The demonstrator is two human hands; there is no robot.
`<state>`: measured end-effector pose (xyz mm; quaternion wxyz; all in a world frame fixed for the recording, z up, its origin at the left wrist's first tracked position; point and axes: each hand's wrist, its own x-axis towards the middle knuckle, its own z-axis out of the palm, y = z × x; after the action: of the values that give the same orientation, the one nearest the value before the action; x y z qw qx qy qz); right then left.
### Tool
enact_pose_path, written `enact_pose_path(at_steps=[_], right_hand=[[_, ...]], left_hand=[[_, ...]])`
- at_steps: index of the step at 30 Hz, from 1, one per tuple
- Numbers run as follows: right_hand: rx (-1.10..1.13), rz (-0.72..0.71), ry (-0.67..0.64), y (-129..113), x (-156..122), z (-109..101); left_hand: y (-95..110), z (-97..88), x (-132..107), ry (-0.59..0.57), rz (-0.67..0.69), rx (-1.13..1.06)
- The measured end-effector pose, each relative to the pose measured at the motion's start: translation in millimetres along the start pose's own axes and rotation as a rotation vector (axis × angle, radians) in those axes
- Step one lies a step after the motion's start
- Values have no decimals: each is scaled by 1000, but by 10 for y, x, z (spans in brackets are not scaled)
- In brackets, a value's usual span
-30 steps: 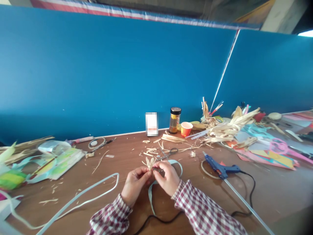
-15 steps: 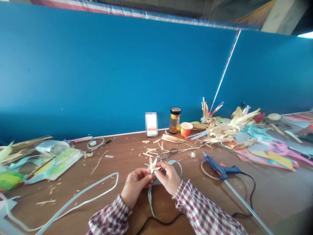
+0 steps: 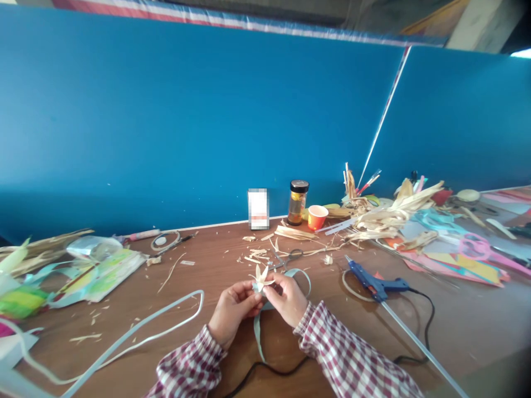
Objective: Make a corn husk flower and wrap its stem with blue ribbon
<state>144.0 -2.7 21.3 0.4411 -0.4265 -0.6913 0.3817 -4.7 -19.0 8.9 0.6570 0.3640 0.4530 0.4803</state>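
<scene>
The person's left hand (image 3: 234,310) pinches the base of a cream, husk-like flower (image 3: 261,278), thumb pressed against curled fingers with little gap between them. The right hand (image 3: 288,298) closes its thumb and forefinger about the petal on that side. The flower is held up between the two hands, above the brown tabletop (image 3: 215,262), its pointed petals spread and a pale blue patch showing at its base. A pale blue ribbon (image 3: 258,334) loops on the table behind and below the right hand. Just beyond the hands lie dark-handled scissors (image 3: 295,255) and scattered husk scraps (image 3: 257,254). To the right, a blue glue gun (image 3: 375,282) rests with a long translucent glue stick (image 3: 418,342) extending from its rear.
</scene>
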Motion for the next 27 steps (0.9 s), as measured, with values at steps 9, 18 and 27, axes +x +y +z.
enact_pose_path(at_steps=[9,18,27], right_hand=[[-55,-5,17,-8,12,19],[-98,3,16,14,5,0],[-43,20,7,52,13,13]], left_hand=[[-23,18,-6,70,30,48],[-20,29,-6,124,67,91],[-54,15,9,142,129,158]])
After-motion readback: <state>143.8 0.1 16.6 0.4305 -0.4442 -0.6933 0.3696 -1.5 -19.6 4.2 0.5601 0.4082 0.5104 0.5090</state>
